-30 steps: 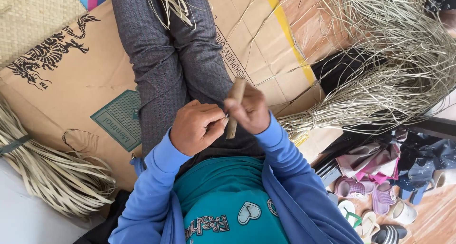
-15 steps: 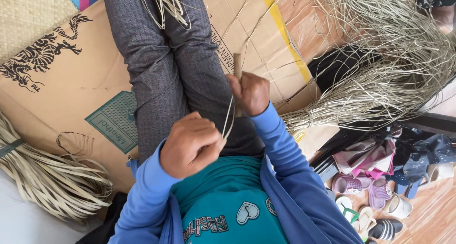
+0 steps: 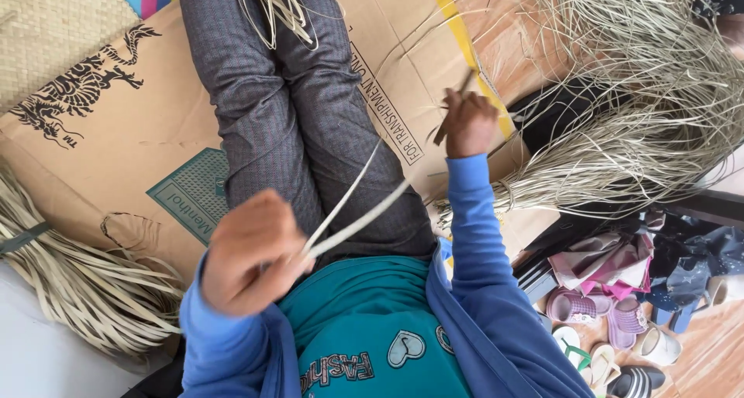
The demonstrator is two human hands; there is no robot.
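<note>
Flattened cardboard [image 3: 101, 165] spread on the floor, heaps of dried grass [image 3: 643, 111] around, sandals [image 3: 589, 320] off to one side. Left hand [image 3: 252, 251] closed on two pale strips [image 3: 349, 212] stretched over the grey trousers [image 3: 287, 111]. Right hand [image 3: 467, 123] raised, gripping a small brown stick [image 3: 453, 111].

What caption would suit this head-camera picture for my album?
Seated on flattened cardboard, left hand grips pale leaf strips while right hand holds a stick.
</note>
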